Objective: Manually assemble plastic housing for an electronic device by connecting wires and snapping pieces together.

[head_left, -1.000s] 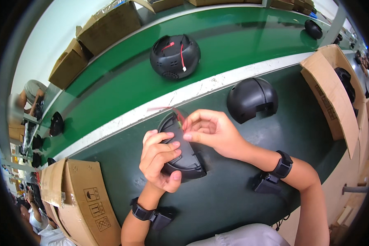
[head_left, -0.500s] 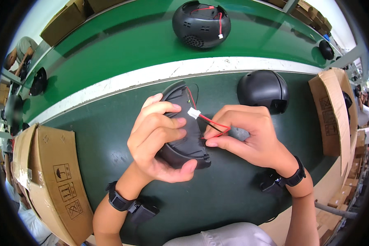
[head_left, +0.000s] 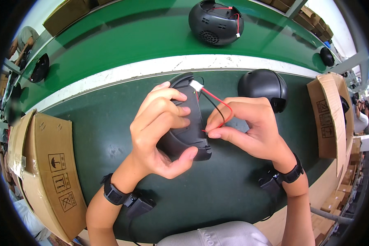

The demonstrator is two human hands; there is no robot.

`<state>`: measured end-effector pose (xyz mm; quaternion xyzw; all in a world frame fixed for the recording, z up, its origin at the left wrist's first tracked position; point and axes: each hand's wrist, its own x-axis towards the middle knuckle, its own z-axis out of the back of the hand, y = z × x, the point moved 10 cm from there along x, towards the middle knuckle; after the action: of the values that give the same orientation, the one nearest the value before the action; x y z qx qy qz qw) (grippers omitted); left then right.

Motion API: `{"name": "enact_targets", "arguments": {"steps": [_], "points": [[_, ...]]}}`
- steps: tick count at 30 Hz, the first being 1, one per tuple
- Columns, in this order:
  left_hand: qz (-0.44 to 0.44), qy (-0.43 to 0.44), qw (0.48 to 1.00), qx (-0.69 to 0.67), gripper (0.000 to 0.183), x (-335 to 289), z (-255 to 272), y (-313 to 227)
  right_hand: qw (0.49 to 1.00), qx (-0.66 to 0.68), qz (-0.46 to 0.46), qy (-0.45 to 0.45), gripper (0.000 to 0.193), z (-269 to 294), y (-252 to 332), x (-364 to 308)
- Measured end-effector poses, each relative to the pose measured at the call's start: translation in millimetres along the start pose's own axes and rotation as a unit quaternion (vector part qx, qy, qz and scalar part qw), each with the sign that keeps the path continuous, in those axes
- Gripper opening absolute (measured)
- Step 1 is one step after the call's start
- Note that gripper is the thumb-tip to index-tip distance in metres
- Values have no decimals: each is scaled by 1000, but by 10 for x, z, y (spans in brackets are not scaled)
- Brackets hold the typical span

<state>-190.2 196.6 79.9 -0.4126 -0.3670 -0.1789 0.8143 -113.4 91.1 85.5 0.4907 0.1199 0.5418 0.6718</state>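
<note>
My left hand (head_left: 158, 129) is wrapped round a black curved plastic housing (head_left: 196, 119), its inner side tilted toward my right hand. A red and black wire pair (head_left: 231, 110) loops from a white connector (head_left: 196, 85) near the top of the housing. At the housing's right edge, thumb and forefinger of my right hand (head_left: 250, 129) pinch the wires; the fingers hide the exact grip point. Just beyond my right hand, a rounded black shell (head_left: 260, 88) rests on the dark green bench (head_left: 110, 135).
Cardboard boxes flank me: one on the left (head_left: 55, 160), one on the right (head_left: 324, 119) with black parts inside. Behind a white ledge (head_left: 164, 63), a green conveyor belt (head_left: 123, 45) carries a round black housing (head_left: 217, 26) with red wires and other black parts.
The round housing on the belt has shifted right. My left hand has raised the held housing slightly. The white connector now sits higher, farther from my right fingers, and the wire loop is wider.
</note>
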Motion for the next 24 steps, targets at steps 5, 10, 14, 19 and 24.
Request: {"name": "enact_targets", "arguments": {"steps": [5, 10, 14, 19, 24], "points": [[-1, 42, 999, 18, 27, 113, -43, -66, 996, 49, -43, -53, 12, -13, -37, 6], [52, 151, 985, 57, 26, 237, -203, -122, 997, -16, 16, -80, 15, 4, 201, 15], [60, 155, 983, 82, 31, 240, -311, -171, 988, -54, 93, -112, 14, -32, 380, -38], [37, 138, 986, 87, 27, 200, -324, -241, 973, -125, 169, -100, 20, 26, 516, -55], [53, 131, 980, 141, 41, 150, -301, -142, 980, -77, -32, -180, 33, 399, -280, -50]]}}
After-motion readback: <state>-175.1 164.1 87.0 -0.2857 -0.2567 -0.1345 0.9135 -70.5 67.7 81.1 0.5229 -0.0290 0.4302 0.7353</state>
